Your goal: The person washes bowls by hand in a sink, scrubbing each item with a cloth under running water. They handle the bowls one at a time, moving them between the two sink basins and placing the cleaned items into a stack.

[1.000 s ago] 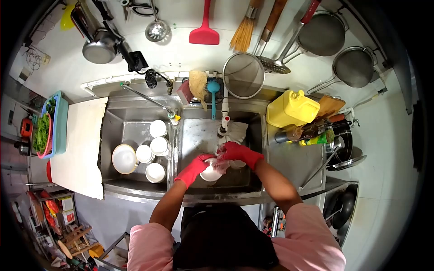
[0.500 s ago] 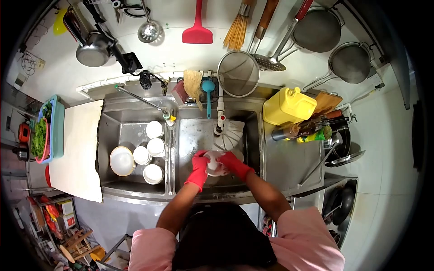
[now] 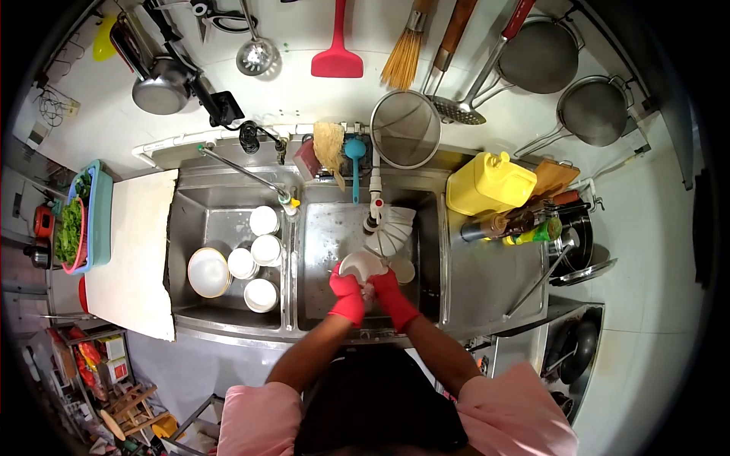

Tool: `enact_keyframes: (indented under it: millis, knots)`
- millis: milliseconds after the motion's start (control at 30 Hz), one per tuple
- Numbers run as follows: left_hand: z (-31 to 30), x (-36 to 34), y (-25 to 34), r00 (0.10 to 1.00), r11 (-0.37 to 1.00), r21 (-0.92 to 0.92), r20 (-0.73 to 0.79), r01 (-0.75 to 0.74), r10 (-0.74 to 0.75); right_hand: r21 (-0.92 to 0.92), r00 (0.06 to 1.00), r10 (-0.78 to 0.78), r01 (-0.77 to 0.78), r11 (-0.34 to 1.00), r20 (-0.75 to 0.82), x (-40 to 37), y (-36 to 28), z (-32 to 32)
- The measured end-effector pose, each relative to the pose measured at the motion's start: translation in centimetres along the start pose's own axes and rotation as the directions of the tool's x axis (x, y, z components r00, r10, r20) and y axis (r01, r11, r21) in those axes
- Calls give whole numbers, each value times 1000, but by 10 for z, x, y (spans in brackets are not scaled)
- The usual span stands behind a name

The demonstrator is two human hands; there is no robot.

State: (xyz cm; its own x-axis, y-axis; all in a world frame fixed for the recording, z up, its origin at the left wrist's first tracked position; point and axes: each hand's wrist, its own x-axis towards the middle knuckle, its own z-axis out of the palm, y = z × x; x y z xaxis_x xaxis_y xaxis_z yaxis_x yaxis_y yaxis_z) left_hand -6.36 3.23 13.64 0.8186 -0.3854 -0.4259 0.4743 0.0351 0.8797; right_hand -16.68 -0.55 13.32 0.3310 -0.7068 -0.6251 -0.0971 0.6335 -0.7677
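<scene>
In the right sink basin (image 3: 319, 228), both my hands wear red rubber gloves and hold a white bowl (image 3: 362, 265) between them, tilted. My left hand (image 3: 347, 295) is closed on its left side, and my right hand (image 3: 391, 298) grips its lower right side. Something pale shows between the gloves, too small to make out. Just beyond the bowl, a leaning row of white dishes (image 3: 395, 230) lies beneath the tap pipe. Beside my right hand, another round dish (image 3: 404, 270) rests on the basin floor.
Stacks of white bowls (image 3: 265, 249) and a wider rimmed bowl (image 3: 207, 272) stand in the left basin (image 3: 220, 199). A swivel faucet (image 3: 251, 173) reaches over the divider. On the right counter are a yellow jug (image 3: 490, 182) and bottles (image 3: 525, 222). A strainer (image 3: 406, 129) hangs behind.
The bowl has tilted up between my gloves. My right hand has drawn down and inward, and my left wrist has shifted right. The other round dish shows more fully.
</scene>
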Motion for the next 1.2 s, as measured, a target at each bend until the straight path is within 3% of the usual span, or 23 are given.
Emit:
enact_keyframes:
  millis: [67,133,233,267,333,367,400,433,500,533,600,667,733,767,800,833,867,933,1000,1067,1100,1133,1200]
  knots:
    - [-19,27,26,836,934,345,483,92,-261,-86,961,167,-152,985,221,-10,-27,-16]
    - [-18,33,49,716,922,353,601,160,-355,-29,855,394,-409,912,337,-32,-69,-2]
    - [-14,10,26,936,986,137,348,-98,45,446,984,173,-174,878,44,-39,-23,18]
    - [-4,-12,20,998,998,-54,55,-31,34,279,994,36,-62,958,99,-20,5,7]
    - [-18,10,13,958,985,161,268,56,-98,-60,915,-306,333,941,264,-2,24,-14]
    - [-29,23,10,916,959,272,357,84,-181,75,935,-83,61,995,344,-17,-3,-19]
    - [-22,29,57,675,912,388,639,131,-369,169,903,145,-229,959,405,-36,-38,-21]
    - [-12,26,90,529,869,362,690,338,-494,103,916,174,-225,969,362,-44,-55,-12]
    - [-11,23,90,689,960,221,669,173,-279,-25,942,206,-207,978,265,-48,-71,4]
    - [1,13,82,872,985,69,459,157,-171,277,983,61,-109,955,176,-47,-35,7]
    - [8,-18,43,994,982,-186,-101,21,-40,175,998,-29,21,984,48,-29,-20,29]
    - [-10,-1,61,885,924,221,420,-313,199,151,991,-83,67,986,104,-36,-34,29]
    - [-21,48,69,693,904,422,671,-63,-265,12,920,-13,9,1000,392,-40,-55,5]
    - [-14,37,107,643,908,375,652,186,-401,50,896,82,-115,992,436,-41,-68,10]
    - [-17,38,97,724,955,291,645,62,-244,77,863,176,-240,968,474,-42,-81,15]
    - [-22,32,87,782,976,207,619,-67,-77,92,934,40,-78,993,354,-48,-66,26]
    - [-17,15,65,938,987,116,339,-114,68,82,963,-124,107,991,239,-47,-48,39]
    - [-6,-20,58,986,982,-107,-69,-158,151,230,998,-11,-5,973,69,-39,-25,47]
    - [-26,15,61,933,993,102,358,-60,20,-148,885,-350,407,901,307,-79,-78,45]
    - [-33,56,87,659,945,294,684,142,-312,-244,873,-177,312,918,454,-81,-104,39]
    - [-33,62,104,461,910,234,802,341,-379,-196,886,99,-9,981,454,-59,-104,37]
    - [-31,60,116,508,926,197,789,322,-344,-148,807,370,-341,928,460,-48,-96,35]
    - [-25,53,122,689,972,97,690,216,-222,250,912,223,-318,915,344,-47,-63,40]
